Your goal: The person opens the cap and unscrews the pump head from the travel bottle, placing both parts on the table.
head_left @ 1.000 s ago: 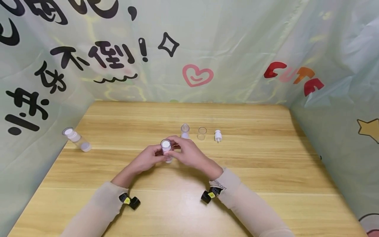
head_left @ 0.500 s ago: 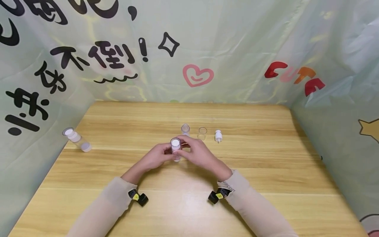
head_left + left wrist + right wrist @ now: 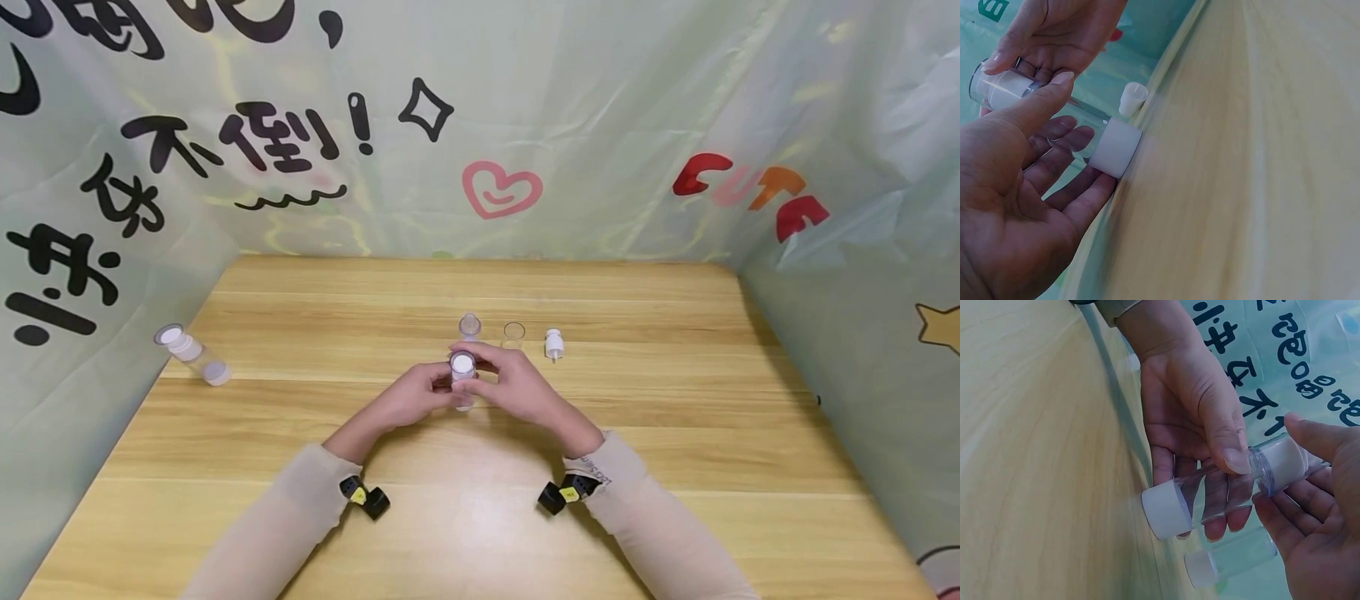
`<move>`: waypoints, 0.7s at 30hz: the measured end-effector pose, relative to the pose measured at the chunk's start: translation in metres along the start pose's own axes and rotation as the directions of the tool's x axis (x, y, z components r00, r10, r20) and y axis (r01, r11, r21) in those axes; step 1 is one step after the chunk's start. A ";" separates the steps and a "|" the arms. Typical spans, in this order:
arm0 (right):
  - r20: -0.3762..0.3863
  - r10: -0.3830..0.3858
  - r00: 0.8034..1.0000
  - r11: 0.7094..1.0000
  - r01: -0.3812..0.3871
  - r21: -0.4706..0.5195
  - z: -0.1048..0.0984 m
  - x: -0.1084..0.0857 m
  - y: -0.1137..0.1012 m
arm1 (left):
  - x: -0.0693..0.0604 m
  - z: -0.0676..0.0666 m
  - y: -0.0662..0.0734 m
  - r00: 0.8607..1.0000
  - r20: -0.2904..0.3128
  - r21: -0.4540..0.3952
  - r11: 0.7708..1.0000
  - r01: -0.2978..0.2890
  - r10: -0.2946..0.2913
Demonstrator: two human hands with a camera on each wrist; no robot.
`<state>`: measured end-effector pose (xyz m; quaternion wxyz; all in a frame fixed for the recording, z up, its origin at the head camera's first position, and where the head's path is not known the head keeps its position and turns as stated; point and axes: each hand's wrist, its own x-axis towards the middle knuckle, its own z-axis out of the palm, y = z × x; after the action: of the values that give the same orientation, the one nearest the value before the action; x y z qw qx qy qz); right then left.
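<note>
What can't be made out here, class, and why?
Head view: lower part of the rear bottle, hidden by the right hand.
Head view: lettering on the right sleeve, too small to read.
Head view: the topmost backdrop writing, cut off by the upper edge.
Left wrist view: part of the held bottle, covered by the left hand.

In the head view, cannot see all of the held bottle (image 3: pixel 462 367), partly covered by the left hand (image 3: pixel 416 394) and right hand (image 3: pixel 519 386), nor the foot of the second bottle (image 3: pixel 470 326) just beyond the grip. Cannot read the tiny cuff lettering (image 3: pixel 597 470) right of the grip. Below it, lose both sleeves (image 3: pixel 277 521) at the lower edge. In the left wrist view, find the table (image 3: pixel 1241 175) blurred right of the grip.
</note>
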<state>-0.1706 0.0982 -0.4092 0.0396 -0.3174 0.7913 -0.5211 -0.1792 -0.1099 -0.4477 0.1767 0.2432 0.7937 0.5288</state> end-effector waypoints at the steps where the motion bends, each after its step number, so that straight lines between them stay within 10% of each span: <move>1: 0.000 0.003 1.000 1.000 -0.003 0.000 -0.001 0.000 0.000 | 0.001 0.001 0.000 1.000 0.001 -0.002 1.000 -0.004 0.004; 9: 0.000 -0.002 1.000 1.000 0.002 -0.013 -0.005 -0.002 0.001 | 0.005 0.009 -0.002 0.999 0.005 -0.087 0.995 -0.049 0.050; 21: -0.046 -0.014 0.999 0.999 0.012 -0.040 0.003 -0.002 -0.003 | 0.001 0.012 -0.002 0.996 -0.078 0.011 0.999 -0.047 0.048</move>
<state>-0.1663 0.0960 -0.4087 0.0115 -0.3111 0.8002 -0.5125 -0.1741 -0.1008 -0.4542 0.1320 0.2419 0.7965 0.5382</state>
